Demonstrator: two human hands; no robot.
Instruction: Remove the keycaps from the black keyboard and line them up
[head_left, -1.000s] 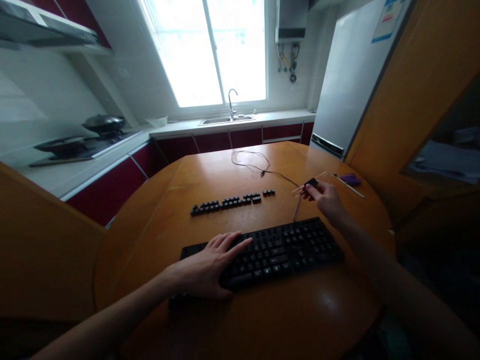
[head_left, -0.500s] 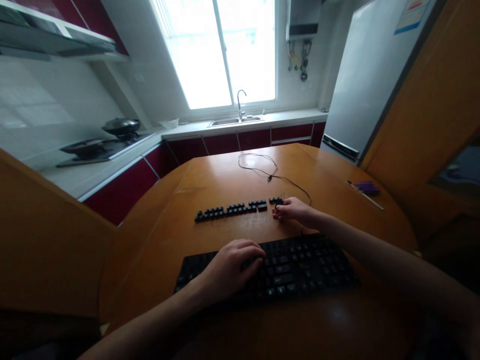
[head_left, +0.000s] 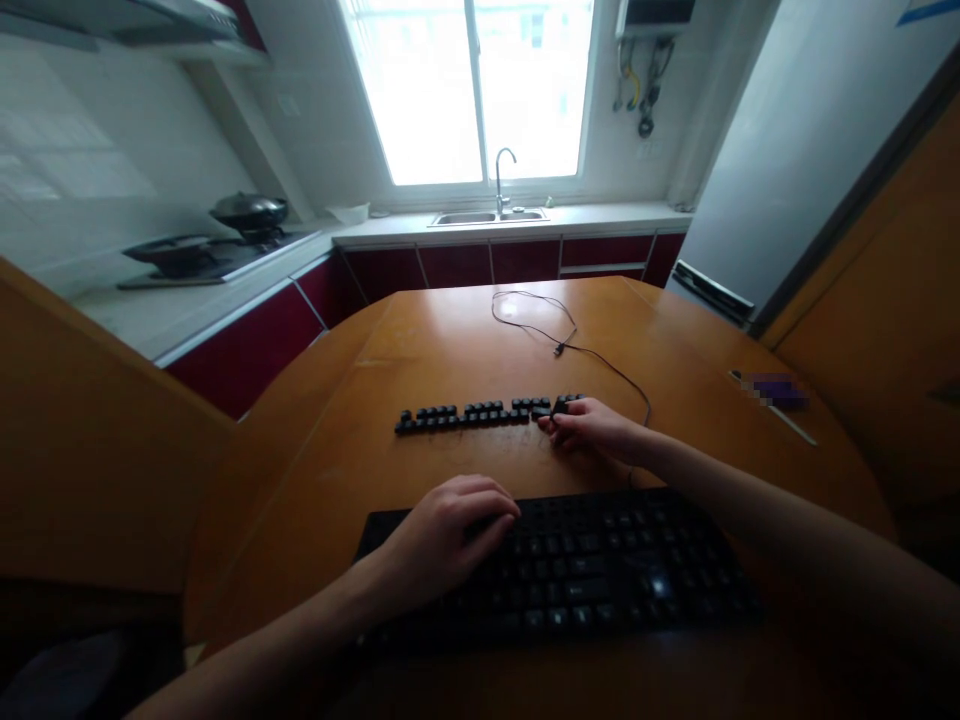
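The right hand [head_left: 586,424] is pinched together, thumb and fingertips closed on a small black piece [head_left: 559,407]; whether that is a keycap or the end of a tool cannot be told, as the fingers partly cover it. The hand sits low over the table [head_left: 322,440], at the right end of a double row of black keycaps [head_left: 480,419], partly hiding the last of them. The row stretches leftward across the middle of the table, roughly parallel to its far edge, with small gaps between groups.

The left hand [head_left: 457,525] rests on the left half of a black keyboard [head_left: 577,568], its fingers loosely bent and its thumb apart from them; what lies beneath the palm is hidden. The keyboard lies between the keycaps and the near side of the table, well apart from the row, and its lower part is lost in shadow.

A thin cable [head_left: 619,367] runs from behind the right hand toward the table's far edge, where it lies in a loose loop, its plug [head_left: 559,349] beside the crossing. Near the right edge lie a blurred purple object [head_left: 787,392] and a pale thin stick [head_left: 795,427].

Beyond the far edge, a white worktop [head_left: 405,229] carries a sink [head_left: 465,217] below a bright window [head_left: 532,100].
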